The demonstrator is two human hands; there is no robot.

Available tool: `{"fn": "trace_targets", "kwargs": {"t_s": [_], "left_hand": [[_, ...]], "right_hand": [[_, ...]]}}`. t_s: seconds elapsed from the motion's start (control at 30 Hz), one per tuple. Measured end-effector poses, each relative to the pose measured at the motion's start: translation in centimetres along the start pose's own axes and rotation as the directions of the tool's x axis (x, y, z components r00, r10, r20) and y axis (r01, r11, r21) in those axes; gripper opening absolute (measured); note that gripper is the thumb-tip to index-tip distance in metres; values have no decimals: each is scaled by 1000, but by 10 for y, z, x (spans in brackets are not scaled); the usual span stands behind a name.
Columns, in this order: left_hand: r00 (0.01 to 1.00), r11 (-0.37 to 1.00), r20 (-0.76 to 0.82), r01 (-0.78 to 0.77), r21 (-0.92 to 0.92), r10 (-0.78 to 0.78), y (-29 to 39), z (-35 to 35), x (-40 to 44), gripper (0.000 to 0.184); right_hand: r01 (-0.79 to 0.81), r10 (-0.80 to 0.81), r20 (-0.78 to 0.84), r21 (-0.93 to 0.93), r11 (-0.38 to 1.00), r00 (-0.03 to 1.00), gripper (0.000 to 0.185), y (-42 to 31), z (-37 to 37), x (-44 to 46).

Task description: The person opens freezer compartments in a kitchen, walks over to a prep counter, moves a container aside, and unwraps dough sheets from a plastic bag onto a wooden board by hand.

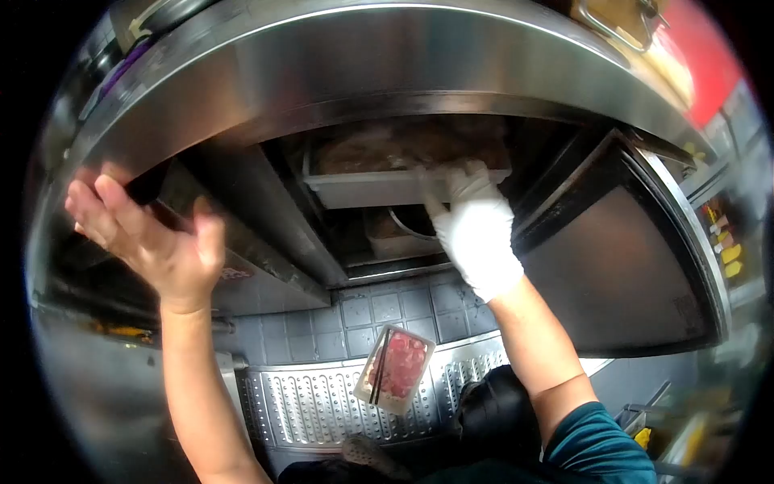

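Holds the bare left hand [165, 254] up and open, with fingers spread and thumb well away from the palm, near the lower edge of the steel counter [403, 68]; cannot tell, at the blurred fingertips, contact from a narrow gap; reaches with the right hand [476, 230], in a white glove [484, 250], well apart from the left, into the open compartment [348, 230] beneath the counter; has those fingers at the front rim of the white tub [367, 191], toward its right end; cannot tell, through the blur, a firm pinch there from a light touch; has the tub high in the compartment, with pale brownish food [371, 149] inside, too blurred to name; has a lower container [387, 246] under it, partly hidden; has the dark-faced door [621, 266] swung open at the right, beyond the forearm; looks down past the compartment to grey tiles [363, 310], a studded metal strip [306, 403] and, over both, a tilted pale tray [385, 406] of reddish pieces [407, 355], with two thin dark sticks [379, 367] across it.
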State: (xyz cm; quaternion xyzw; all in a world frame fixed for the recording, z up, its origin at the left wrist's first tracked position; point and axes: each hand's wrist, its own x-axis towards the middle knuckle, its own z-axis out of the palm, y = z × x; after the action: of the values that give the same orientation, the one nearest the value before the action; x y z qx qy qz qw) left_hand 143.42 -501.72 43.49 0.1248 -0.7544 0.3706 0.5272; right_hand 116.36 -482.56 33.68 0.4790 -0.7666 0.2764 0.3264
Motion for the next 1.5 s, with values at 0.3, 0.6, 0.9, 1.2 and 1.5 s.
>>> {"fn": "trace_targets", "kwargs": {"t_s": [0.3,0.6,0.9,1.2,1.5], "left_hand": [[944,804,9,-275,-526,329,107,-7,-26,67],[424,800,900,573,-180,-102,134,164,53,60],[376,834,918,541,-109,-125,141,169,72,48],[414,791,889,602,-107,-195,145,172,61,50],[509,791,816,601,-111,-272,125,196,35,55]], "right_hand": [[-186,165,108,216,959,980,38,-7,1,-9],[-268,247,105,320,909,963,48,-3,5,-14],[-252,219,132,356,900,967,52,6,4,-15],[-249,202,165,348,904,965,50,11,6,-17],[-209,178,117,361,909,977,52,7,8,-16]]}}
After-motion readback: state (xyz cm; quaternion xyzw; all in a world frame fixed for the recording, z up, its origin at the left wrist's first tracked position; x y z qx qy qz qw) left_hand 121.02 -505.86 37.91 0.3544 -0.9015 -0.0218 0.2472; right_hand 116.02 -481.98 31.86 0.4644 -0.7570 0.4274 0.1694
